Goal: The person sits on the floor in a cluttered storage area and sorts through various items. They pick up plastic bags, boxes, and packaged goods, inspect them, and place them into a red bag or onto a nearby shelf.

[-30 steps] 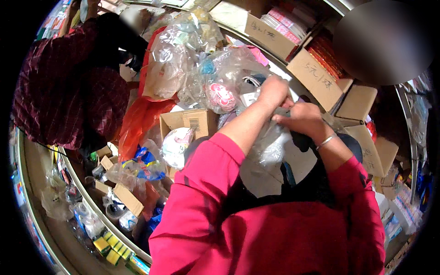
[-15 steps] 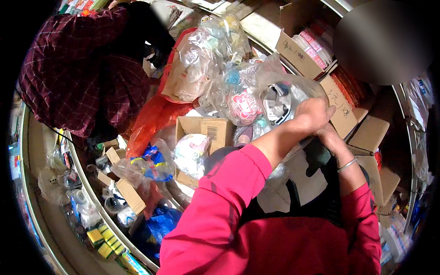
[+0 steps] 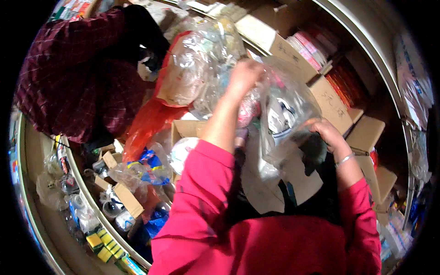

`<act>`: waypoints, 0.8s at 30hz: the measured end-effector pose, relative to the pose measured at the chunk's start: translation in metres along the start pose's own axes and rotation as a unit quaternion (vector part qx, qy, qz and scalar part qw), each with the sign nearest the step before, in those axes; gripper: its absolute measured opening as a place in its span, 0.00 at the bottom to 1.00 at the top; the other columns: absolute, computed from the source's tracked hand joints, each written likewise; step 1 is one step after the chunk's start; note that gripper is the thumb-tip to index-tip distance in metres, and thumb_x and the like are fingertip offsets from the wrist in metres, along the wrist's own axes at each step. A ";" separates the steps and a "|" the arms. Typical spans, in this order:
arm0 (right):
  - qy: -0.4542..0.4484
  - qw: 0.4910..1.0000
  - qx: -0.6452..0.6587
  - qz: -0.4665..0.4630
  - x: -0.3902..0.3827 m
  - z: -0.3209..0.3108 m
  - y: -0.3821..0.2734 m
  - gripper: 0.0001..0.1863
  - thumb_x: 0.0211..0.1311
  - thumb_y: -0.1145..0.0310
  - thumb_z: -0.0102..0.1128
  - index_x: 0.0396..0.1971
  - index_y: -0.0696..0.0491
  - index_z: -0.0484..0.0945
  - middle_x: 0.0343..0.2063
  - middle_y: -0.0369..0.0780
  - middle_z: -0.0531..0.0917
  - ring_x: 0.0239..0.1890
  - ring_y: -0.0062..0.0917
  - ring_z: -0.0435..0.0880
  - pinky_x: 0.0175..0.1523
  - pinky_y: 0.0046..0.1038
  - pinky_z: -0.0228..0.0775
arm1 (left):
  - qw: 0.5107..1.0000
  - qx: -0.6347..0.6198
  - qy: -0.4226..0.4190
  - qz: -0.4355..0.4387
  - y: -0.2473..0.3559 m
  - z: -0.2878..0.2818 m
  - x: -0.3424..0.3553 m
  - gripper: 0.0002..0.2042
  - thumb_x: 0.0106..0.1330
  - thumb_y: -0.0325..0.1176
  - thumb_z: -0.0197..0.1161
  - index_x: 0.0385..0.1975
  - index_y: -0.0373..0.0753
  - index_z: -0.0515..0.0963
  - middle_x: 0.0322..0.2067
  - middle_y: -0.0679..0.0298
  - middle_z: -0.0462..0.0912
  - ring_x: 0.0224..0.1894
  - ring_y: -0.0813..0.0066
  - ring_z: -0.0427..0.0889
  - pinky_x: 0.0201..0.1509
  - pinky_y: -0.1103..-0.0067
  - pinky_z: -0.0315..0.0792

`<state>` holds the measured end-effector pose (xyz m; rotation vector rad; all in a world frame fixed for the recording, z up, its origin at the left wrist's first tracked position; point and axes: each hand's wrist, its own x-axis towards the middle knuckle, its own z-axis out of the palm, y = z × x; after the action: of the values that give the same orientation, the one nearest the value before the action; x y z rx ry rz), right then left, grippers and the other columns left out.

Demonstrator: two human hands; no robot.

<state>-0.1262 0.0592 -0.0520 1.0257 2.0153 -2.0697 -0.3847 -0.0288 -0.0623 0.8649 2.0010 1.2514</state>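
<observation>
A large clear plastic bag [image 3: 275, 153] is stretched between my two hands over my lap. Inside it shows a bundled white and dark item [image 3: 280, 114], whose kind I cannot make out. My left hand [image 3: 246, 75] is closed at the bag's far left side, its fingertips partly hidden. At the near right, my right hand [image 3: 326, 134] pinches the bag's edge, with a silvery bangle on the wrist. Beside the bag lies a pink packaged item [image 3: 248, 112], partly covered by my left forearm.
Bulging clear bags [image 3: 190, 64] and a red plastic bag [image 3: 151, 128] lie to the left. A person in a dark plaid garment [image 3: 78, 78] bends at the far left. Open cardboard boxes [image 3: 330, 103] line the right; a shelf with yellow sponges [image 3: 105, 243] curves along the left.
My left hand has moved away from my right, to the far left, and the clear bag is spread wider between them. My right hand stays near the same place.
</observation>
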 end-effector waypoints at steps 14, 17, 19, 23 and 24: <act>-0.072 0.991 -0.114 -0.015 0.011 -0.008 0.018 0.12 0.49 0.73 0.45 0.30 0.62 0.75 0.29 0.45 0.79 0.34 0.29 0.76 0.41 0.26 0.66 | 0.922 -0.259 0.137 -0.252 -0.063 -0.056 0.014 0.09 0.58 0.34 0.52 0.34 0.36 0.70 0.28 0.62 0.76 0.32 0.71 0.76 0.36 0.72 0.71; -0.064 0.982 -0.156 -0.082 0.016 -0.009 0.028 0.11 0.48 0.74 0.46 0.30 0.62 0.75 0.29 0.43 0.79 0.34 0.27 0.76 0.40 0.25 0.66 | 0.903 -0.265 0.180 -0.285 -0.102 -0.063 0.024 0.08 0.57 0.32 0.51 0.32 0.36 0.70 0.24 0.60 0.75 0.25 0.69 0.75 0.27 0.73 0.71; -0.063 0.972 -0.196 -0.113 0.020 -0.007 0.026 0.11 0.46 0.75 0.46 0.29 0.62 0.75 0.30 0.44 0.78 0.34 0.29 0.76 0.40 0.26 0.66 | 0.887 -0.290 0.203 -0.297 -0.137 -0.073 0.031 0.07 0.56 0.31 0.50 0.29 0.35 0.69 0.21 0.59 0.74 0.20 0.68 0.75 0.20 0.73 0.70; -0.066 0.958 -0.255 -0.112 0.020 -0.004 0.003 0.13 0.43 0.73 0.47 0.29 0.62 0.75 0.30 0.46 0.78 0.35 0.33 0.76 0.41 0.27 0.66 | 0.858 -0.295 0.300 -0.294 -0.174 -0.091 0.046 0.06 0.54 0.29 0.52 0.25 0.31 0.70 0.20 0.58 0.73 0.17 0.67 0.73 0.17 0.73 0.70; -0.065 0.951 -0.280 -0.111 0.021 -0.003 0.000 0.14 0.43 0.72 0.47 0.29 0.62 0.76 0.30 0.46 0.78 0.35 0.33 0.76 0.41 0.27 0.66 | 0.857 -0.290 0.334 -0.265 -0.186 -0.097 0.050 0.07 0.52 0.30 0.54 0.24 0.31 0.71 0.21 0.57 0.74 0.17 0.68 0.74 0.17 0.73 0.69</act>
<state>-0.1413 0.0699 -0.0620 0.5642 2.5127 -1.4324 -0.5282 -0.1019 -0.2060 -0.4618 1.9287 1.7939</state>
